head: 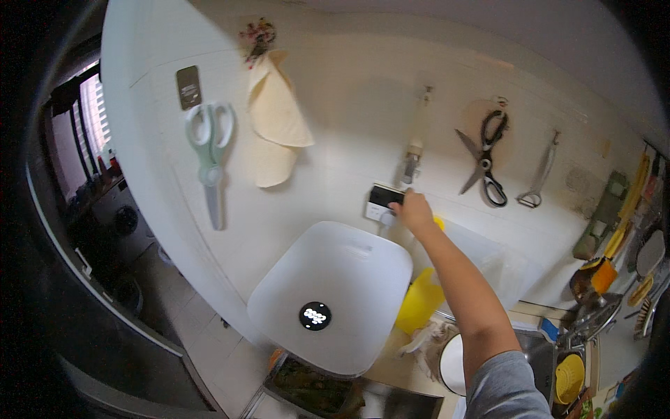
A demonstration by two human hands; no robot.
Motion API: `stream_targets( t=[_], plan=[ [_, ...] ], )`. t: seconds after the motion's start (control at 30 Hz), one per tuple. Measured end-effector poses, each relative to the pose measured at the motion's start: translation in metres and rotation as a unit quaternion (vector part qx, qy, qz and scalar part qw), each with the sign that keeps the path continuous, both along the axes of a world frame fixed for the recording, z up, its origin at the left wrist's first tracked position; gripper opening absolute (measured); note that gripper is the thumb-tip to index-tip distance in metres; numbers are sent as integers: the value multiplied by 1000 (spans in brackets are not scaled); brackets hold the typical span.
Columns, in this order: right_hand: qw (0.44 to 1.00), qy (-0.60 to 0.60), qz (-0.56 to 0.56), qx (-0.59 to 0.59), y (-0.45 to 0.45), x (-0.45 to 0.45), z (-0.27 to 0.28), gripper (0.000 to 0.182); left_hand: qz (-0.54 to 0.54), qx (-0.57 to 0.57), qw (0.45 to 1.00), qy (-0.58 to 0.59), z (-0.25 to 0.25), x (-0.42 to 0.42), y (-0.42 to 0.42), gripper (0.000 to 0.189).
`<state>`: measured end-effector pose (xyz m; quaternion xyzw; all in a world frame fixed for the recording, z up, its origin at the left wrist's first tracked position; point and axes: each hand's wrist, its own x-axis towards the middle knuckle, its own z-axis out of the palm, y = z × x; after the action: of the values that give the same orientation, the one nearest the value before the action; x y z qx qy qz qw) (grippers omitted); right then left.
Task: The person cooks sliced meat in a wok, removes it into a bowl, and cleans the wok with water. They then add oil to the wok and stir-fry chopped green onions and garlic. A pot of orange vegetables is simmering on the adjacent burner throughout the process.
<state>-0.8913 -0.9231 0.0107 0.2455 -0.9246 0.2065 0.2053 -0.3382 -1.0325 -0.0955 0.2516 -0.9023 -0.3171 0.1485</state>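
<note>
My right hand [413,209] reaches to the wall, its fingers near the bottom end of a hanging peeler or similar utensil [411,162] and beside a wall socket panel [383,204] with a dark upper part. Whether the fingers grip anything cannot be told. My left hand is out of view. Below the socket stands a white appliance [345,272] with a round, lit display on its top. Open black-handled kitchen scissors [486,163] and a Y-shaped peeler [542,173] hang to the right. Green and white scissors [211,157] and a cream cloth [275,120] hang at the left.
A yellow container [420,301] and a crumpled plastic bag [426,345] lie beside the appliance. A white round lid or bowl [453,364] is near my forearm. At the right are a sink [539,361], a yellow colander [569,378] and hanging utensils. A dark doorway edge runs down the left.
</note>
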Motion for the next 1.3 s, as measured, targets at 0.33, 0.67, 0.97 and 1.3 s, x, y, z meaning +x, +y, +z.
stream_targets(
  t=[0.33,0.67,0.97,1.3],
  plan=[
    [999,30,-5,45,-5,-8,-8,31,88,-16,996,0,-27,33,0,24],
    [728,-274,494,-390,30,254,64,16,57,58,996,33,0,30,-24,23],
    [206,-411,815,-352,55,362,83,21,-61,78,994,33,3,3,-55,27],
    [286,-366,816,-344,40,389,73,18,-184,106,977,-37,-4,-23,-95,30]
  ],
)
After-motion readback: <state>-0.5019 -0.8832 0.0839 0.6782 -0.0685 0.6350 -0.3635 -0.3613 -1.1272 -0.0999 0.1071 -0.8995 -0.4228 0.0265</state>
